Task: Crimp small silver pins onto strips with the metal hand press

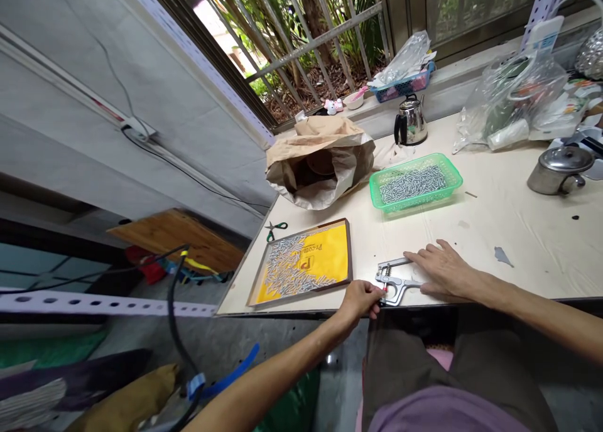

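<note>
A grey metal hand-press plier [400,287] with a coil spring lies at the table's front edge, a small red part near its jaw. My right hand [445,272] is around the ends of its two handles, fingers at the upper one and thumb by the lower one. At the jaw end, my left hand [362,298] is closed in a pinch; what lies between its fingertips is too small to make out. Just left of that hand, a shallow tray [349,250] with a yellow lining holds many small silvery metal pins [287,272].
A green plastic basket [377,199] of similar metal pieces stands behind the plier. Farther back are an open brown paper bag [325,137] and a steel kettle [412,121]. Green-handled scissors [276,229] lie beyond the tray; a lidded steel pot [558,168] stands right.
</note>
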Demonstrator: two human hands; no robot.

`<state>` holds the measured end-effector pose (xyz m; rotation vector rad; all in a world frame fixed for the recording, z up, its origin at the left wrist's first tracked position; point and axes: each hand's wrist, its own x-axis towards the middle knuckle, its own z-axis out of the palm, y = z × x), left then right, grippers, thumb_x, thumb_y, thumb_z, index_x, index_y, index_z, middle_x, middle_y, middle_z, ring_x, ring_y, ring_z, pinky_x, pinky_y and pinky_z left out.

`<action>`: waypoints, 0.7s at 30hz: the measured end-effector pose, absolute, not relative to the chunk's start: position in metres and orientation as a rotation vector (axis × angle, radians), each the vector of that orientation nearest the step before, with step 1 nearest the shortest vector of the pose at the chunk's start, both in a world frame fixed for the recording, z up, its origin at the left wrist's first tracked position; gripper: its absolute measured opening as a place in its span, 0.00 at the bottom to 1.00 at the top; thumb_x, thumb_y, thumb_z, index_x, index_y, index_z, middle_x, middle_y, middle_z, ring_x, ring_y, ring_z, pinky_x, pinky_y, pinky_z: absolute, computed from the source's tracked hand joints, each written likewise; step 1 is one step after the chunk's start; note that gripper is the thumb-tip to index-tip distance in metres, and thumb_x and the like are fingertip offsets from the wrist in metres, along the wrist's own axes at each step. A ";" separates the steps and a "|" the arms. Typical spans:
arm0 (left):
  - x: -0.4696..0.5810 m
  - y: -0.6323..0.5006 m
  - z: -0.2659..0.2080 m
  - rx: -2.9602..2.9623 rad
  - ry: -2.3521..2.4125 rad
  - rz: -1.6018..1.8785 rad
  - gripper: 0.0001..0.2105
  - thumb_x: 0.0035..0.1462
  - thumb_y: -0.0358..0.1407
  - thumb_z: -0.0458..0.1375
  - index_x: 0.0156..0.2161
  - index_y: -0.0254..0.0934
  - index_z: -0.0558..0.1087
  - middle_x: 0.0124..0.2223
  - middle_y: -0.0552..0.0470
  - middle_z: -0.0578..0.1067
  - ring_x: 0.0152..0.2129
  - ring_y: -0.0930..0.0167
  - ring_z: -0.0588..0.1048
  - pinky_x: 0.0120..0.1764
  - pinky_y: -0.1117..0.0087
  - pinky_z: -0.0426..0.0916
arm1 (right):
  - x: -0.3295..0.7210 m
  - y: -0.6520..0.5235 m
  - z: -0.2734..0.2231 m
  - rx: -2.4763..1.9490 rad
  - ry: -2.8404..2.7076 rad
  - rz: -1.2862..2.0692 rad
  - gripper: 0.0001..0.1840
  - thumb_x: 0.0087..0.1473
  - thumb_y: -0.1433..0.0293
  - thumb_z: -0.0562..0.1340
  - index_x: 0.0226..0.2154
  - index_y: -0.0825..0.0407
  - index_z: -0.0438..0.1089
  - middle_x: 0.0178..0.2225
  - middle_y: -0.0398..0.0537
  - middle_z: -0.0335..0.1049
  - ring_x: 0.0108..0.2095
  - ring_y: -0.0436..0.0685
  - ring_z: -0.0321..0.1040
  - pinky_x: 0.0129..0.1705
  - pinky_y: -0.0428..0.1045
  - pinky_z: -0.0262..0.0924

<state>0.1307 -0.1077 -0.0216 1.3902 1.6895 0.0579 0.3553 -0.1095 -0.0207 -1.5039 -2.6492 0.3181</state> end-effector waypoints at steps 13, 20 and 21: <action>0.178 -0.068 -0.047 2.706 0.819 0.116 0.34 0.47 0.48 0.65 0.56 0.33 0.60 0.49 0.40 0.69 0.44 0.59 0.68 0.47 0.57 0.66 | 0.363 -0.116 -0.032 -1.584 -2.571 0.344 0.44 0.41 0.62 0.69 0.58 0.57 0.54 0.47 0.59 0.69 0.46 0.66 0.63 0.47 0.58 0.56; 0.181 -0.061 -0.037 2.717 0.775 -0.016 0.28 0.49 0.51 0.62 0.49 0.33 0.67 0.44 0.43 0.70 0.40 0.61 0.67 0.42 0.62 0.65 | 0.371 -0.121 -0.031 -1.581 -2.606 0.239 0.23 0.43 0.64 0.69 0.41 0.57 0.68 0.36 0.55 0.69 0.38 0.63 0.63 0.39 0.54 0.59; 0.182 -0.062 -0.036 2.701 0.760 -0.008 0.25 0.50 0.50 0.61 0.46 0.34 0.68 0.42 0.44 0.70 0.40 0.62 0.67 0.42 0.63 0.65 | 0.371 -0.122 -0.032 -1.553 -2.602 0.235 0.20 0.44 0.66 0.69 0.39 0.56 0.68 0.34 0.53 0.68 0.37 0.62 0.63 0.38 0.53 0.59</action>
